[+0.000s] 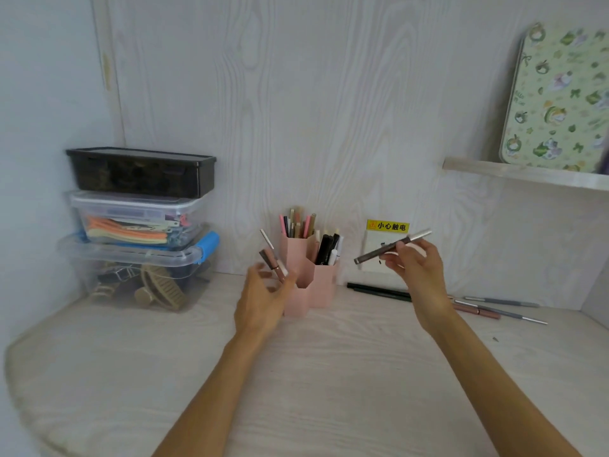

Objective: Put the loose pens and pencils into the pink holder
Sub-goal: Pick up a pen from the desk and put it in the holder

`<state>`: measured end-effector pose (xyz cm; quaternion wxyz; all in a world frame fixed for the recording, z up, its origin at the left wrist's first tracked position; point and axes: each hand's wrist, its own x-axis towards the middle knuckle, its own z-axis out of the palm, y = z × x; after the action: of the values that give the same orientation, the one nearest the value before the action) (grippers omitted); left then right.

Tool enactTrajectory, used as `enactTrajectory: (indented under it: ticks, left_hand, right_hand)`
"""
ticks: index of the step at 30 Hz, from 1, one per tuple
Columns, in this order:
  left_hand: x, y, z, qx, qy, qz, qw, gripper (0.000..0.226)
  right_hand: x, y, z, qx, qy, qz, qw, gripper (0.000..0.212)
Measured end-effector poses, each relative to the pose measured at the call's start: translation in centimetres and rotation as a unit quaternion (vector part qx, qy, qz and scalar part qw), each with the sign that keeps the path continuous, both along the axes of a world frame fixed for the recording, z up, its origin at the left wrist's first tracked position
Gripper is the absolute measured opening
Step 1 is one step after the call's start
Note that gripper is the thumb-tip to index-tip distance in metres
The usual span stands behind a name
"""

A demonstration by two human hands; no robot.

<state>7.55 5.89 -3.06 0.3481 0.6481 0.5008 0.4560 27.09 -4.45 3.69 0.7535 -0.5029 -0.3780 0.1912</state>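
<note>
Pinching a grey pen [392, 247] in the right hand [417, 270], left hand [263, 296] loosely holding two pens [273, 258] beside the pink holder [311, 275], more pens [494, 308] lying on the desk [329, 374]

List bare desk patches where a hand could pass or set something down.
Free: the pale wood-grain desk in front of the pink hexagonal holder, between the forearms, and front left of the stacked plastic storage boxes. Crowded: the back right strip, where loose pens lie.
</note>
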Motion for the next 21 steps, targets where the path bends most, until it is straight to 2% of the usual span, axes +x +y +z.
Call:
enactTrajectory:
  ticks: [2,5,8,13,17,20,21]
  left_hand:
    - [0.1,-0.4,-0.4,-0.001,0.007,-0.023,1.000,0.037]
    - [0.3,-0.8,-0.6,0.015,-0.001,-0.010,1.000,0.034]
    - [0.4,-1.0,-0.4,0.025,0.001,0.008,1.000,0.041]
    - [0.5,-1.6,0.2,0.042,0.008,0.033,0.999,0.041]
    - [0.4,-1.8,0.4,0.038,0.006,0.029,0.999,0.043]
    - [0.4,-1.8,0.4,0.033,0.006,0.025,0.999,0.045]
    - [0.4,-1.7,0.3,0.034,0.007,0.025,0.999,0.046]
  right_hand:
    - [-1.3,0.5,1.2,0.019,-0.054,-0.015,0.998,0.049]
    - [-3.1,1.4,2.8,0.038,-0.190,-0.036,0.980,0.072]
    - [-5.1,3.0,4.1,0.024,-0.328,-0.074,0.941,0.067]
    - [-7.6,5.9,4.7,0.009,-0.509,-0.181,0.842,0.061]
    - [-8.1,7.6,3.7,-0.056,-0.564,-0.165,0.807,0.053]
    - [-7.5,8.2,2.7,-0.096,-0.565,-0.167,0.802,0.023]
    - [-7.3,8.2,2.3,-0.101,-0.575,-0.172,0.793,0.025]
